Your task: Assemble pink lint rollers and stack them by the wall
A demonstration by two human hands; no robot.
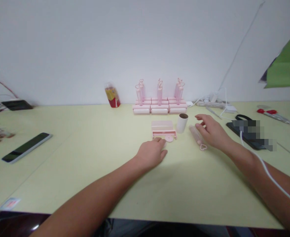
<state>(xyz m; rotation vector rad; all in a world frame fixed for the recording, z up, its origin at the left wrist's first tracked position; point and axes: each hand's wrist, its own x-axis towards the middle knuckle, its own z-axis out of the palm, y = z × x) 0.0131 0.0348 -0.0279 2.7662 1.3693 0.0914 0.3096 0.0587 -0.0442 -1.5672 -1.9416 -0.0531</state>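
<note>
My left hand (152,154) rests at the front edge of an opened pink case (162,125), thumb held away from the fingers. The fingertips are beside or touching a small round pink disc (169,139); exact contact is unclear. My right hand (211,131) is open, its thumb apart from the fingers, just right of a clear pinkish tube with a heart-shaped loop (196,135) lying on the table. Between the case and the tube stands a white paper roll (182,123) with a brown hollow core.
Several pink cases (159,107) stand in rows by the wall, with heart-topped tubes (160,95) upright on them. A red-and-yellow package (112,96) is left of them. Phones (26,148), a black device (248,135) with a white cable, red-handled scissors (273,113) and a power strip (212,103) lie around.
</note>
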